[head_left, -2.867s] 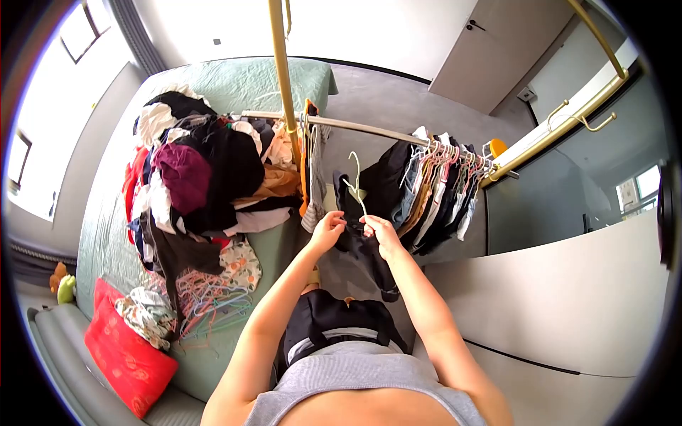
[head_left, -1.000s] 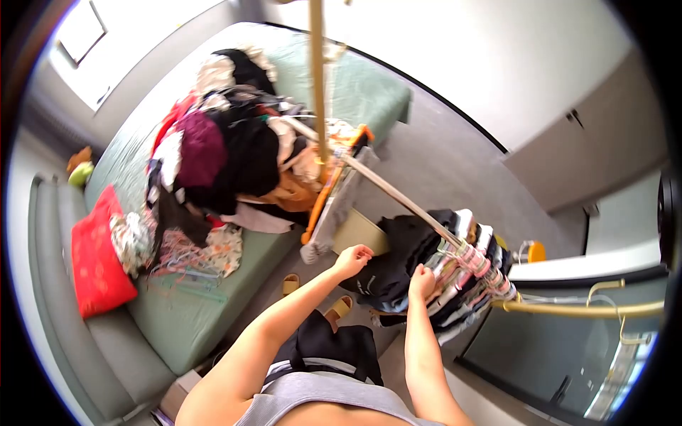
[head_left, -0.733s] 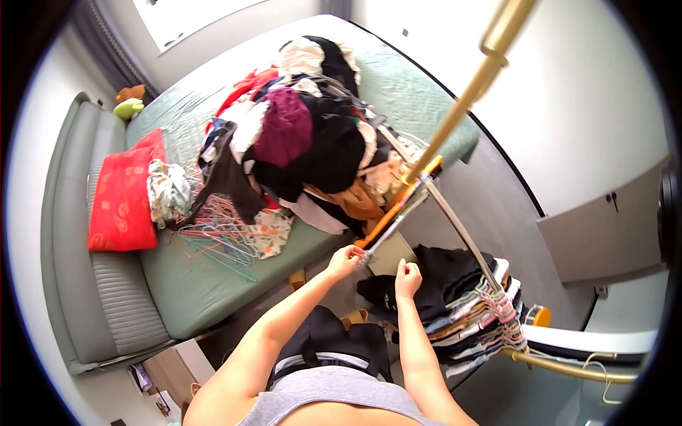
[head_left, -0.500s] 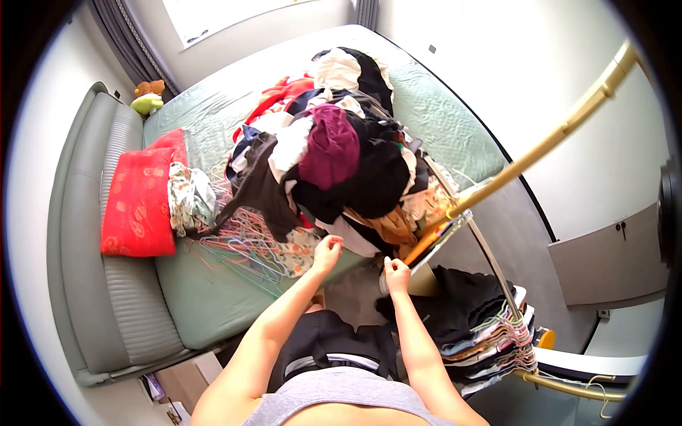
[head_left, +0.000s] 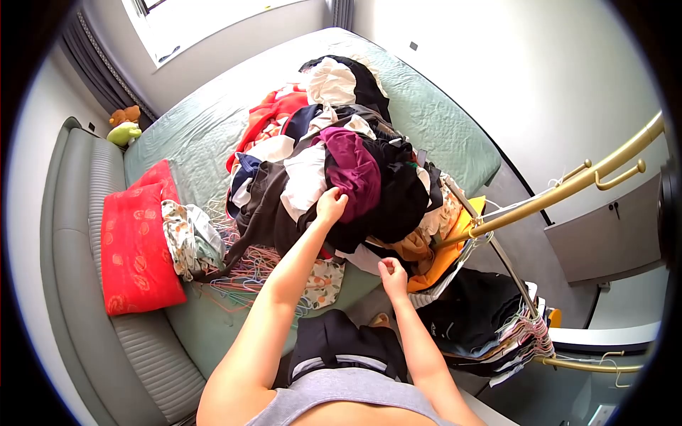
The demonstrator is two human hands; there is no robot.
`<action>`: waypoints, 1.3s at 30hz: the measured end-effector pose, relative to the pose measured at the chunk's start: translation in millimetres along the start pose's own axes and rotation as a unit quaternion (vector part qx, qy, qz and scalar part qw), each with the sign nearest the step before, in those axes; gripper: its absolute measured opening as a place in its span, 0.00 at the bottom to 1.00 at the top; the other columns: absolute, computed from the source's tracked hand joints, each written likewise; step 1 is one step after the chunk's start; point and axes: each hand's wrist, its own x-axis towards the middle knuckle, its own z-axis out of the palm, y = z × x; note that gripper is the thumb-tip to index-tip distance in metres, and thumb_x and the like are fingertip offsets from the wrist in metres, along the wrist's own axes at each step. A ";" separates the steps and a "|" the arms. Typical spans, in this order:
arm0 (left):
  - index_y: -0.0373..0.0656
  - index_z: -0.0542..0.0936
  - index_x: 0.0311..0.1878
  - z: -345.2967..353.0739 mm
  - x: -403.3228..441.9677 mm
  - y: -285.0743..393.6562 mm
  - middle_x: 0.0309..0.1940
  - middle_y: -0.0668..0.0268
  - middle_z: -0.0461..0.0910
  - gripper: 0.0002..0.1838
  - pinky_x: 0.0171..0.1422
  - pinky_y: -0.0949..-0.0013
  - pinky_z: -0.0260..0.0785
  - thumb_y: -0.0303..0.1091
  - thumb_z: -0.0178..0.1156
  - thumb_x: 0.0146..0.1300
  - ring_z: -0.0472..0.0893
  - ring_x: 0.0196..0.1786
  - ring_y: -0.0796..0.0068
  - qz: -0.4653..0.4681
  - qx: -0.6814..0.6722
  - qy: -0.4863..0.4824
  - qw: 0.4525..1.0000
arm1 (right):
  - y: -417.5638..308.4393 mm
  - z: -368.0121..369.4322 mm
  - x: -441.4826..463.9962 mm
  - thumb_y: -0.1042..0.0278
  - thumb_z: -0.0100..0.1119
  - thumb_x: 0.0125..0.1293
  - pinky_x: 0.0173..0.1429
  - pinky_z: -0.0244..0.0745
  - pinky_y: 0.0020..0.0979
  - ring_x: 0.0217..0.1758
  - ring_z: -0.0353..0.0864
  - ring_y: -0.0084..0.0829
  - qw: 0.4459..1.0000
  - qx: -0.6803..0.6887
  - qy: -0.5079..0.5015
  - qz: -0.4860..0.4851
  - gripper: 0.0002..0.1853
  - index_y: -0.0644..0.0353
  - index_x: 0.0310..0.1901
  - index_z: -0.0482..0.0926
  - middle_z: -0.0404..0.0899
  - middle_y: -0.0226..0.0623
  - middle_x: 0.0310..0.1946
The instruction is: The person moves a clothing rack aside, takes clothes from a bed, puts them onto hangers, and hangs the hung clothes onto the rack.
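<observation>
My left hand [head_left: 332,206] is at the near edge of a purple garment [head_left: 361,174], fingers closed on the cloth. This garment lies on top of a large heap of clothes on the bed. White cloth [head_left: 302,181] shows just left of that hand, and black cloth [head_left: 398,184] spreads to the right of the purple. Lower and to the right, my right hand [head_left: 392,277] hovers in front of the heap with its fingers curled in; I see nothing in it. A yellow-orange garment [head_left: 458,241] hangs to the right of this hand.
A gold clothes rack [head_left: 568,188] arches along the right, with dark clothes [head_left: 469,312] on hangers below it. Loose plastic hangers [head_left: 252,273] lie on the bed [head_left: 440,128]. Red pillows [head_left: 138,248] lean against the grey headboard [head_left: 74,227].
My left hand has reached forward to the heap and closed on the purple garment, which has changed shape. My right hand stays low, its fingers curled. The view has shifted, showing the yellow-orange garment more fully.
</observation>
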 end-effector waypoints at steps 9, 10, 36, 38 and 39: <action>0.37 0.78 0.39 -91.7 -117.9 31.3 0.32 0.68 0.80 0.11 0.42 0.73 0.73 0.23 0.48 0.55 0.79 0.34 0.77 -0.147 -0.571 0.049 0.806 | -96.1 34.4 49.8 0.57 0.71 0.44 0.68 0.55 0.40 0.67 0.57 0.45 0.961 -0.081 -0.134 -0.229 0.47 0.55 0.66 0.56 0.59 0.45 0.63; 0.39 0.77 0.38 -108.1 -127.6 38.2 0.32 0.66 0.79 0.11 0.42 0.70 0.75 0.23 0.47 0.54 0.80 0.35 0.74 -0.139 -0.613 0.046 0.777 | -95.4 46.7 54.1 0.56 0.72 0.42 0.69 0.53 0.42 0.68 0.55 0.47 0.944 -0.105 -0.136 -0.283 0.49 0.52 0.66 0.56 0.58 0.43 0.64; 0.36 0.80 0.37 -77.9 -245.1 45.8 0.30 0.74 0.79 0.05 0.39 0.81 0.67 0.27 0.58 0.61 0.73 0.33 0.87 -0.078 -0.285 0.278 0.914 | -115.6 8.0 42.9 0.43 0.25 0.71 0.66 0.61 0.42 0.64 0.65 0.40 0.688 0.467 -0.483 0.276 0.32 0.63 0.63 0.59 0.65 0.43 0.62; 0.35 0.80 0.35 -77.2 -249.0 48.3 0.29 0.74 0.78 0.06 0.37 0.81 0.66 0.28 0.57 0.63 0.72 0.31 0.87 -0.088 -0.251 0.310 0.913 | -104.8 4.6 40.9 0.52 0.38 0.71 0.50 0.76 0.35 0.50 0.77 0.34 0.740 0.432 -0.396 0.332 0.22 0.61 0.55 0.67 0.75 0.38 0.51; 0.36 0.79 0.35 -76.7 -249.8 51.2 0.28 0.74 0.78 0.06 0.36 0.80 0.66 0.29 0.57 0.63 0.72 0.31 0.87 -0.082 -0.258 0.322 0.907 | -89.5 7.6 44.8 0.55 0.42 0.70 0.43 0.74 0.32 0.44 0.77 0.31 0.757 0.408 -0.399 0.320 0.18 0.60 0.51 0.69 0.76 0.35 0.45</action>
